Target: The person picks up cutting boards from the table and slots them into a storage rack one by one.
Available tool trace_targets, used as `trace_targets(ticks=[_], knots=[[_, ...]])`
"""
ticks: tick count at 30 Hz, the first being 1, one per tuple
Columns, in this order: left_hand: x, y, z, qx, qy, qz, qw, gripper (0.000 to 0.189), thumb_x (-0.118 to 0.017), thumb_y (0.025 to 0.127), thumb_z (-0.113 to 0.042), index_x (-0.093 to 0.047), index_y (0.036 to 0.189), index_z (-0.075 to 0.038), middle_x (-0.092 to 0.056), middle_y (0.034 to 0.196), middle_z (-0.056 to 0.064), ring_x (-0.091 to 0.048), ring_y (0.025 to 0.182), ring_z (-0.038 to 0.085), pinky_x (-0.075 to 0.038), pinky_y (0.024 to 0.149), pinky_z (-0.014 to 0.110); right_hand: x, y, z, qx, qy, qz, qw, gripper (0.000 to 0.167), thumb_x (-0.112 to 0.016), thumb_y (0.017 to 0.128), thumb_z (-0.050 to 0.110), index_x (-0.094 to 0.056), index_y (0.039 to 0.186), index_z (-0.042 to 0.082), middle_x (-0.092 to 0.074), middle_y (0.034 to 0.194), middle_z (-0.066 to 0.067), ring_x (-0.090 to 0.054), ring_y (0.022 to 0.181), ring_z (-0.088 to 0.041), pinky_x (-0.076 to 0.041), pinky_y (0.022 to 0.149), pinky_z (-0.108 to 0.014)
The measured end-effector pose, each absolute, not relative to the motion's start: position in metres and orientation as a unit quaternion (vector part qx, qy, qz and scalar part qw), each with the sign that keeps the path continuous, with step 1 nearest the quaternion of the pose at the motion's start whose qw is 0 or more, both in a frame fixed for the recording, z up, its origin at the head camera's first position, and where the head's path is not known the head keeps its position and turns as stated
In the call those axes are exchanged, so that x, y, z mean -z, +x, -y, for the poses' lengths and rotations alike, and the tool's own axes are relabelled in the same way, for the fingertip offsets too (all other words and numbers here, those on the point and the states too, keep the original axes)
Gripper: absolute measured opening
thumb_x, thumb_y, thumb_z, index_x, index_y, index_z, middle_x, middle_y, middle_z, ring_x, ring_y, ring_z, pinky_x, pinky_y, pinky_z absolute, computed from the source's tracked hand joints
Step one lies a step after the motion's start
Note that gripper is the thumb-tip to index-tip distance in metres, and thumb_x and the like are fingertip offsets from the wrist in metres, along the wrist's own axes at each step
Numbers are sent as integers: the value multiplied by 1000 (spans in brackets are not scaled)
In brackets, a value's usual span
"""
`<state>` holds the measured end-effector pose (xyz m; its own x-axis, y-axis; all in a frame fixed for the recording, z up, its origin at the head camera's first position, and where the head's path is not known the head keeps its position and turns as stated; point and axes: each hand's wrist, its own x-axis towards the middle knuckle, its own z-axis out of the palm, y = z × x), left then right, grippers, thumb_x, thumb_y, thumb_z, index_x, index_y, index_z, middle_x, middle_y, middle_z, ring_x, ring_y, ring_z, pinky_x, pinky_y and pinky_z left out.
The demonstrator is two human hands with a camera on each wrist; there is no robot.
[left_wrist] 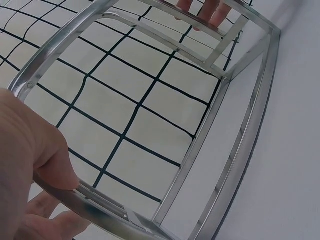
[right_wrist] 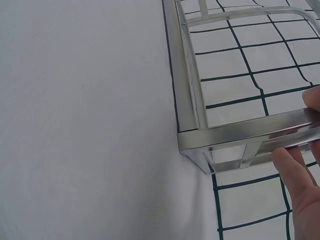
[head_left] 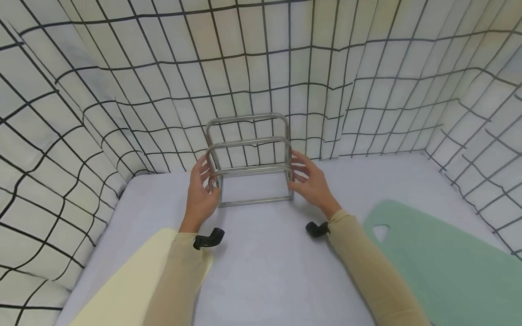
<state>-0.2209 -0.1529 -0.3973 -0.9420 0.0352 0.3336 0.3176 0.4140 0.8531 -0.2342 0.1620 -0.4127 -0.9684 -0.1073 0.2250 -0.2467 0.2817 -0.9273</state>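
A silver metal rack (head_left: 248, 142) with three upright rounded loops stands on the white table near the back wall. My left hand (head_left: 201, 194) grips its left side, the thumb (left_wrist: 57, 165) over the front bar and the fingers behind it. On the opposite side my right hand (head_left: 311, 181) holds the rack, with thumb and fingers on either side of the flat bar. The right wrist view shows the rack's lower corner (right_wrist: 195, 140) close over the white surface, fingertips (right_wrist: 287, 162) right at the bar's underside.
A pale yellow board (head_left: 134, 276) lies at the front left, partly under the left sleeve. To the right lies a green cutting board (head_left: 444, 267) with a handle hole. White walls with a black grid (head_left: 277, 68) enclose the table (head_left: 261, 267) at back and sides.
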Motion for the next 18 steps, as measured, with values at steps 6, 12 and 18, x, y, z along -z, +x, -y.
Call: trace_targets(ticks=[6,12,18], knots=[[400,-220,149,533,-114,827,139,91,-47,90,14,-20,165,-29,-35,162,16,-39,153,37,-41,122,53,414,-234,-165,-587,117,798,65,92,-72,83,-6,-38,159,32,-48,152,-10,-54,143,-32,-49,115,-38],[399,-221,145,524,-133,827,152,88,-47,91,15,-19,165,-24,-34,161,20,-40,152,40,-42,120,56,413,-233,-169,-579,114,804,74,93,-72,82,-6,-38,159,33,-48,152,-11,-53,144,-32,-49,115,-40],[399,-223,141,524,-136,827,153,87,-46,91,15,-19,165,-22,-33,162,20,-39,152,41,-41,120,58,412,-233,-171,-576,107,807,73,92,-72,82,-4,-38,158,35,-48,152,-11,-53,144,-32,-49,115,-41]])
